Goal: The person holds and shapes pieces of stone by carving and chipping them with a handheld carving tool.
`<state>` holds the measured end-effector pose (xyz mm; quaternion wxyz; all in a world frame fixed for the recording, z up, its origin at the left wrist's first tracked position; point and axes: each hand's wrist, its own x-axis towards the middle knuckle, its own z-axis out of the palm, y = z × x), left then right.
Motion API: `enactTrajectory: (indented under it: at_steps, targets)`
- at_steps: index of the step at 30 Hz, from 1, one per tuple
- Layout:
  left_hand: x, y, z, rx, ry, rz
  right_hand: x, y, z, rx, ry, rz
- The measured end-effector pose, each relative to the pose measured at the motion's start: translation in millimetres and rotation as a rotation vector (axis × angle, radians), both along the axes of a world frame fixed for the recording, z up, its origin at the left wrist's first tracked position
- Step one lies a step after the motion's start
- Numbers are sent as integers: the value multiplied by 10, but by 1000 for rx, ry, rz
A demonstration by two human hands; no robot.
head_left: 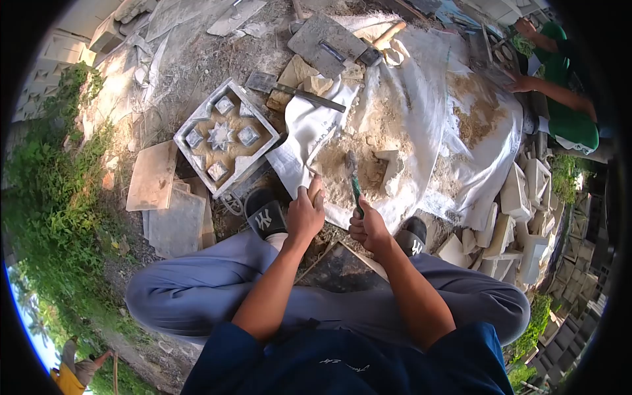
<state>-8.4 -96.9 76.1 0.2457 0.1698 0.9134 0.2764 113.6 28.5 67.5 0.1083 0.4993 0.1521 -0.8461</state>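
My left hand (305,214) is closed around a small tool with a wooden handle (317,187); its thin working end is hard to make out. In my right hand (370,228) is a green-handled trowel (355,181), its grey tip pointing away from me over a heap of sandy powder (342,158). The powder lies on a white sheet (299,128) in front of both hands. A pale angular block (393,172) sits in the powder to the right of the trowel. Below my hands, between my legs, is a dark flat plate (343,268).
Left of the sheet lies a square mould (262,146) with a star pattern, near stacked flat slabs (151,178). A hammer (388,36) and a long flat bar (309,97) lie beyond. Pale blocks (517,194) pile up at right. A co-worker in green (563,99) works at upper right.
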Motion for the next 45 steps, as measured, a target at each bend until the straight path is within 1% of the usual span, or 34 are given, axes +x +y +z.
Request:
enactTrajectory:
  at_steps: [2, 3, 8, 14, 18, 20, 21, 23, 24, 25, 27, 29, 31, 35, 37, 38, 40, 43, 45]
  targets:
    - [38, 5, 47, -81, 14, -28, 38, 63, -44, 5, -39, -14]
    - [64, -16, 22, -83, 15, -27, 44, 96, -42, 15, -73, -33]
    - [135, -59, -84, -104, 106, -61, 167, 120, -33, 30, -59, -47]
    - [158, 57, -172, -182, 98, -64, 332, 128, -33, 66, -56, -58]
    - [152, 245, -136, -177, 95, -31, 440, 176, -64, 88, -68, -50]
    - [65, 348, -154, -80, 163, -76, 464, 215, -69, 98, -64, -60]
    - [8, 425, -134, -77, 166, -84, 470, 227, -55, 113, -75, -63]
    - [-118, 597, -63, -124, 205, -121, 506, 243, -54, 126, -86, -71]
    - [-170, 678, -39, -177, 244, -99, 518, 251, -80, 134, -76, -65]
    - [-236, 756, -5, -175, 248, -103, 524, 265, -84, 141, -67, -60]
    - [-335, 831, 36, -258, 146, -142, 528, 286, -89, 152, -81, -59]
    - [-345, 814, -10, -259, 165, -162, 520, 309, -74, 164, -94, -63]
    - [-319, 764, -57, -204, 108, -172, 528, 324, -78, 168, -105, -53]
    - [-252, 529, -136, -154, 131, -197, 547, 302, -122, 219, -102, -57]
    - [-211, 423, -90, -144, 47, -182, 545, 298, -131, 222, -123, -49]
    - [-191, 354, -66, -144, 47, -177, 536, 287, -137, 223, -122, -44]
    - [-144, 226, 26, -104, -39, -206, 524, 254, -173, 265, -108, -50]
    - [-95, 36, 51, -131, -16, -251, 495, 204, -206, 317, -144, 24]
    - [-50, -12, 30, -127, -38, -238, 503, 187, -342, 333, -125, 51]
